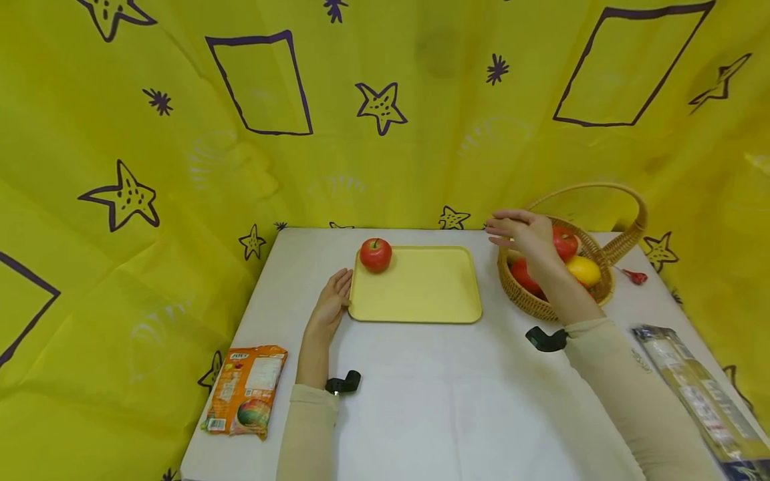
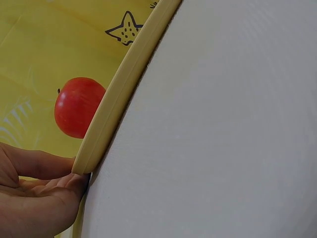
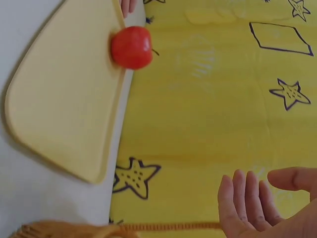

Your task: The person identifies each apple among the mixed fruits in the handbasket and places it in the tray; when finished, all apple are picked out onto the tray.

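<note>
- A big yellow cloth (image 1: 421, 167) hangs behind and beside the table, with dark stars and boxes drawn on it.
- The white table (image 1: 409, 401) is under all the other things.
- A long, shiny packet (image 1: 698, 394) lies at the right side of the table, partly hidden by the right sleeve (image 1: 625, 387).
- The brown basket (image 1: 526, 302) stands near the back, on the right, with its handle up. It has fruit in it.
- The yellow tray (image 1: 421, 287) lies flat near the back, in the middle, to the left of the basket.
- An orange bag (image 1: 246, 391) lies at the front left, well apart from the tray.
- The right hand (image 1: 529, 237) is over the left part of the basket. Its fingers are long and only a little bent, and its thumb stands away from them.
- The left hand (image 1: 333, 300) is at the left edge of the tray. Its thumb and fingers pinch the rim.
- One red apple (image 1: 375, 256) sits in the tray's back left corner, stem up, near the left hand.
- Red fruit (image 1: 565, 244) and a yellow fruit (image 1: 585, 271) sit inside the basket, partly behind the right arm.
- A small red thing (image 1: 635, 276) lies just right of the basket. I cannot tell what it is.
</note>
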Demonstrator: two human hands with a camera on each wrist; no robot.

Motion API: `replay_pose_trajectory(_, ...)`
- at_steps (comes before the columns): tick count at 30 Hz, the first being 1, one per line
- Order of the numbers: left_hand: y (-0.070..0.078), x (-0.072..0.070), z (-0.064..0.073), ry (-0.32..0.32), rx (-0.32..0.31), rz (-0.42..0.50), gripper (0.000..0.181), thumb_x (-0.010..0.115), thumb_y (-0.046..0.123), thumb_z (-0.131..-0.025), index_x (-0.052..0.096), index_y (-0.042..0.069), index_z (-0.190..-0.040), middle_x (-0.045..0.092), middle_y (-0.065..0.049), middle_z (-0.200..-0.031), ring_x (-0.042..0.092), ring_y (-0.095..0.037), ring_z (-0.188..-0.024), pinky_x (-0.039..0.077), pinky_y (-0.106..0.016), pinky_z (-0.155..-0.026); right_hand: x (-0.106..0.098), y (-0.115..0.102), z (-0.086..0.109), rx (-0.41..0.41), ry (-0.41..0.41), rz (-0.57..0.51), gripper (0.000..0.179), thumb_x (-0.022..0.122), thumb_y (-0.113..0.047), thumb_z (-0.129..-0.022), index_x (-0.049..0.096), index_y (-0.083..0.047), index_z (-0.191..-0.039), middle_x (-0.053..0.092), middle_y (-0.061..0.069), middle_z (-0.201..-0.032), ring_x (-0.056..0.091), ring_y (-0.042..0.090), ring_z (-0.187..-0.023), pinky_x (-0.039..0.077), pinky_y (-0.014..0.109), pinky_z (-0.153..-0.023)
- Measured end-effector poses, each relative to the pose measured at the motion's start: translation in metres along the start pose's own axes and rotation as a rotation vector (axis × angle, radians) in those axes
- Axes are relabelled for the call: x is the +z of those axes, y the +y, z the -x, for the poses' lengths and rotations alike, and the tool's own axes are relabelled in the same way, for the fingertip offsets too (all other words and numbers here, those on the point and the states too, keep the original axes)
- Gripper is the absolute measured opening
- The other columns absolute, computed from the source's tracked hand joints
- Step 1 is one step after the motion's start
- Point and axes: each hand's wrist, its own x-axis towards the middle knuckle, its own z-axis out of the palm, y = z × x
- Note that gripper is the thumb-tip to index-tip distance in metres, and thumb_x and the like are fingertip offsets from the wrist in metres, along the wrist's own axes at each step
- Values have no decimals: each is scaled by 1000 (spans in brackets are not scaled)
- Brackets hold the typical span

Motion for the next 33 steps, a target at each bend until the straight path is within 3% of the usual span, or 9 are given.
replay_pose_trajectory(5,1,-2,1,0,-2,-4,95,27,-33,-74,16,-2,-164,23,-19,-170,19,-28,-159,17,-37,-130,-25,-5,4,47,22,91,38,65,-17,-102,60,2,-135,78,-8,-97,76,12,-99,62,31,-90)
replay_pose_trajectory(9,1,-2,1,9,0,3,96,27,-33,-74,16,-2,-163,23,-19,-170,19,-29,-159,17,-37,-130,-43,-7,6,70,28,103,47,62,-18,-104,52,6,-143,77,-11,-96,75,9,-98,62,28,-88)
replay_pose_trajectory(12,1,-3,2,11,-3,7,96,27,-33,-74,15,-2,-164,23,-19,-170,19,-29,-159,16,-37,-130,-56,-9,8,93,40,45,30,64,-15,-102,63,-2,-130,77,-8,-94,76,9,-93,63,29,-85)
replay_pose_trajectory(15,0,-3,4,9,-4,5,96,27,-33,-74,15,-2,-164,22,-19,-170,18,-29,-159,16,-37,-130,-69,-11,8,107,58,-19,7,67,-13,-101,73,-14,-104,78,-5,-90,76,10,-86,64,30,-81)
replay_pose_trajectory(18,0,-3,5,11,-3,10,96,27,-33,-74,15,-2,-164,22,-19,-170,18,-29,-159,16,-37,-130,-80,-13,7,119,59,-38,16,67,-15,-101,75,-21,-89,77,-5,-88,76,10,-82,64,28,-79)
replay_pose_trajectory(28,3,0,6,-3,-6,14,94,28,-33,-76,14,-2,-164,21,-18,-171,18,-28,-159,16,-37,-130,-111,-15,4,207,118,-48,30,65,-16,-102,78,-25,-77,74,-11,-81,73,5,-76,64,24,-75)
replay_pose_trajectory(33,3,1,5,-6,-1,15,95,28,-33,-75,14,-2,-164,21,-19,-171,18,-29,-159,16,-37,-130,-126,-12,-1,267,160,-96,8,61,-14,-102,65,-9,-96,71,-8,-76,71,7,-70,64,26,-70)
